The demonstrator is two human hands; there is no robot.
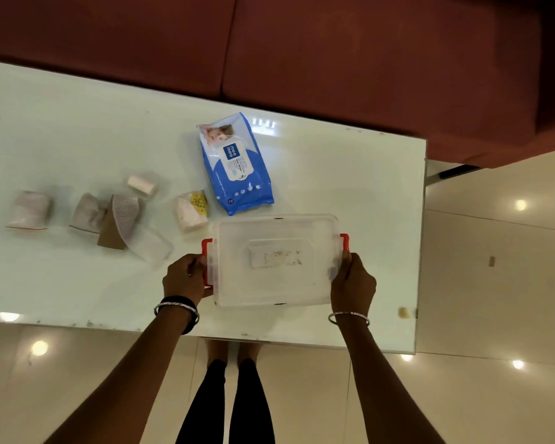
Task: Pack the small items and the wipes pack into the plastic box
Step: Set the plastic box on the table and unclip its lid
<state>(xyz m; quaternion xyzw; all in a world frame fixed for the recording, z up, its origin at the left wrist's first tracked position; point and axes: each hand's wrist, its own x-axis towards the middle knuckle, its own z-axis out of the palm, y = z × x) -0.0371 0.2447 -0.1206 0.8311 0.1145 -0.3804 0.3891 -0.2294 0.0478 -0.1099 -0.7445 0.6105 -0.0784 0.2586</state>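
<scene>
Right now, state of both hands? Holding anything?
Left hand: closed on the plastic box at its left red latch.
Right hand: closed on the box's right side, below the other latch.

Both arms reach forward over the table's near edge. The left hand (pixel 186 277) and right hand (pixel 353 283) face each other, fingers curled inward, bangles at both wrists.
</scene>
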